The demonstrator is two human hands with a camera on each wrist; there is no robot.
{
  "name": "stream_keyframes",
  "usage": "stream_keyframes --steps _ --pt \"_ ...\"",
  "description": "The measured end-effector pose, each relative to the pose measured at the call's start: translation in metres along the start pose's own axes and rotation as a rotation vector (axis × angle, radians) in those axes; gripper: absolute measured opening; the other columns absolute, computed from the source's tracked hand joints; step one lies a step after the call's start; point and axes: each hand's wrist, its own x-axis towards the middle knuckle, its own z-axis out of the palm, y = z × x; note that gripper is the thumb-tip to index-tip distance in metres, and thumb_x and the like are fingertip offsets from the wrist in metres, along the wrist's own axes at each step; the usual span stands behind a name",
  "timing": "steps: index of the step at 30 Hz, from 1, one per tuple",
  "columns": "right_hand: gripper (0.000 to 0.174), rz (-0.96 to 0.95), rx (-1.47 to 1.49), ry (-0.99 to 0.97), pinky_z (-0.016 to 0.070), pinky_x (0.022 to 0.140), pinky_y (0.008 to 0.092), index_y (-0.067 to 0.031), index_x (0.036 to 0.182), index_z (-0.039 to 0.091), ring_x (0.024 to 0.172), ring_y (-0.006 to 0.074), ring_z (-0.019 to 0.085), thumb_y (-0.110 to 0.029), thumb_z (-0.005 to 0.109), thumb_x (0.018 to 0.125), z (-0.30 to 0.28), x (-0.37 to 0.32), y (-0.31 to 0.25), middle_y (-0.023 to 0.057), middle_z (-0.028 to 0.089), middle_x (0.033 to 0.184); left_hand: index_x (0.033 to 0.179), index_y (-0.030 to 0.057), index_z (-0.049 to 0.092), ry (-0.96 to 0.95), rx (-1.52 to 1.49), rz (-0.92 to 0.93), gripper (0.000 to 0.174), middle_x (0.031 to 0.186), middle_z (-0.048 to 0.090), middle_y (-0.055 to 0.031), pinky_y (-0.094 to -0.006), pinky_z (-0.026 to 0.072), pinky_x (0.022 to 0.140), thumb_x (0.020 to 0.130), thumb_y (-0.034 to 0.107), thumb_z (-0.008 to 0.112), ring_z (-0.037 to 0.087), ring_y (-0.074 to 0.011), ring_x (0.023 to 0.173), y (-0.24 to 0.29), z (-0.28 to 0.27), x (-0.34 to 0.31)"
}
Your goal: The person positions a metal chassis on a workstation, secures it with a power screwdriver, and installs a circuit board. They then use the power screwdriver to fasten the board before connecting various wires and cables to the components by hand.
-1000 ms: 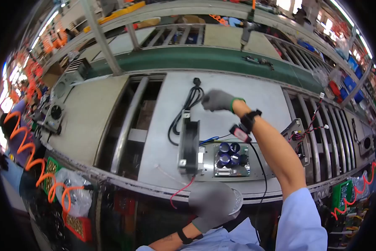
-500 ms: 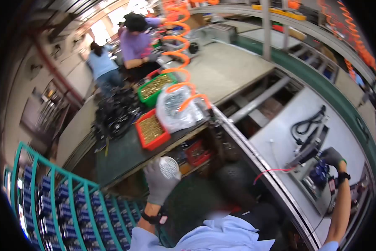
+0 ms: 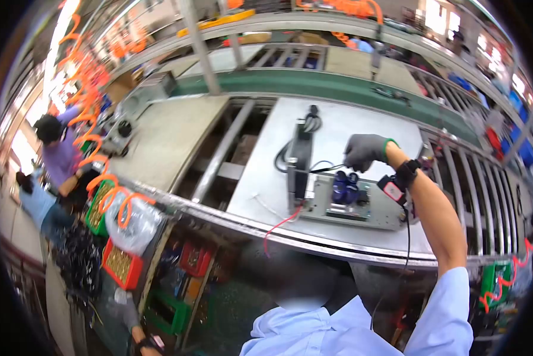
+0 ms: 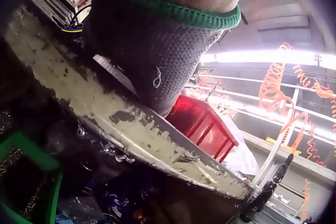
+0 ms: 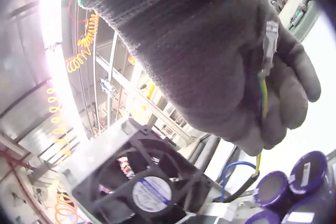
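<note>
My gloved right hand is raised above a metal plate bearing a circuit board with purple capacitors. Its curled fingers hold a yellow-green wire, with a clear-sleeved connector sticking up past the fingers. A black cooling fan stands upright beside the board, a blue wire near its edge. Far to the lower left, my gloved left hand grips a small round tub low at the side bench. In the left wrist view the glove hides its fingers.
Red and green bins of brass-coloured parts stand on the side bench by a clear plastic bag. Orange coiled hoses hang above. A black cord lies behind the fan; a red wire overhangs the worktop edge.
My left hand has carried the round tub from in front of me to the side bench. My right hand has come from the black cord to above the board. The head view swung left and back.
</note>
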Motion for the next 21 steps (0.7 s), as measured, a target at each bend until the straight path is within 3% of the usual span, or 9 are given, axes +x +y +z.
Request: stream_keyframes --steps 3,6,7,9,10,12,15,17,21 --pt "0.024 -0.014 0.287 -0.039 0.055 0.056 0.0271 0.0011 0.083 0.075 0.061 0.0124 0.066 -0.022 0.07 0.087 0.015 -0.022 -0.005 0.0058 0.069 0.069 0.143 -0.0011 0.047 0.166 -0.073 0.091 0.075 0.144 0.048 -0.027 -0.051 0.0375 0.114 0.086 0.04 0.075 0.044 -0.0413 0.136 0.056 -0.091 -0.009" --pt "0.027 -0.078 0.604 -0.122 0.0533 0.052 0.028 0.002 0.089 0.073 0.061 0.0131 0.068 -0.024 0.068 0.093 0.043 -0.028 0.008 0.0084 0.07 0.071 0.141 -0.0038 0.048 0.183 -0.65 0.331 0.066 0.141 0.051 -0.0261 -0.0494 0.0362 0.115 0.09 0.03 0.072 0.047 -0.0412 0.134 0.129 -0.123 -0.044" --pt "0.028 -0.115 0.677 -0.201 0.0518 0.05 0.028 0.0017 0.088 0.072 0.061 0.0132 0.068 -0.025 0.067 0.095 0.051 -0.029 0.012 0.0088 0.071 0.072 0.136 -0.0058 0.051 0.156 -0.728 0.423 0.058 0.137 0.054 -0.0251 -0.0485 0.0365 0.114 0.09 0.022 0.072 0.049 -0.041 0.13 0.178 -0.177 -0.071" --pt "0.03 -0.04 0.81 -0.139 0.0511 0.052 0.0264 -0.0008 0.092 0.07 0.059 0.0124 0.065 -0.029 0.063 0.099 0.076 -0.035 0.011 0.0063 0.07 0.072 0.125 -0.0034 0.059 -0.152 -1.161 0.544 0.042 0.123 0.061 -0.0195 -0.0462 0.0423 0.106 0.086 0.01 0.066 0.056 -0.0367 0.118 0.256 -0.255 -0.122" --pt "0.029 -0.041 0.855 -0.129 0.0516 0.053 0.0262 -0.0017 0.095 0.07 0.06 0.012 0.065 -0.03 0.063 0.099 0.087 -0.038 0.012 0.0051 0.07 0.073 0.121 -0.0008 0.062 -0.316 -1.216 0.693 0.038 0.117 0.063 -0.017 -0.0443 0.0454 0.1 0.085 0.008 0.066 0.059 -0.0344 0.111 0.287 -0.304 -0.137" --pt "0.028 -0.054 0.926 -0.086 0.0569 0.056 0.0287 -0.0027 0.097 0.068 0.06 0.0139 0.065 -0.029 0.06 0.101 0.107 -0.043 0.008 0.0051 0.067 0.076 0.119 0.0013 0.064 -0.408 -1.407 1.01 0.037 0.105 0.067 -0.0157 -0.0431 0.0502 0.091 0.084 0.012 0.071 0.064 -0.0354 0.101 0.34 -0.319 -0.178" --pt "0.026 -0.037 1.096 -0.02 0.0583 0.058 0.0291 -0.0041 0.1 0.067 0.063 0.0137 0.066 -0.028 0.058 0.103 0.128 -0.053 0.004 0.0041 0.067 0.078 0.121 0.0002 0.063 -0.584 -1.621 1.201 0.031 0.1 0.066 -0.0186 -0.0396 0.0533 0.08 0.091 0.005 0.063 0.066 -0.0343 0.09 0.416 -0.355 -0.226" --pt "0.025 -0.055 1.14 -0.018 0.0556 0.056 0.0284 -0.0058 0.101 0.067 0.062 0.0121 0.064 -0.029 0.057 0.104 0.138 -0.05 0.012 0.0017 0.065 0.077 0.126 -0.0001 0.06 -0.541 -1.716 1.231 0.033 0.102 0.065 -0.0211 -0.0426 0.0528 0.08 0.093 0.002 0.057 0.065 -0.0386 0.092 0.463 -0.36 -0.25" --pt "0.026 -0.108 1.075 0.046 0.0522 0.054 0.0274 -0.0061 0.098 0.067 0.062 0.01 0.061 -0.03 0.058 0.104 0.133 -0.059 0.013 0.0 0.064 0.076 0.13 0.0022 0.056 -0.46 -1.536 1.251 0.038 0.124 0.058 -0.0243 -0.0469 0.0567 0.083 0.092 0.002 0.056 0.065 -0.0429 0.102 0.506 -0.39 -0.259"
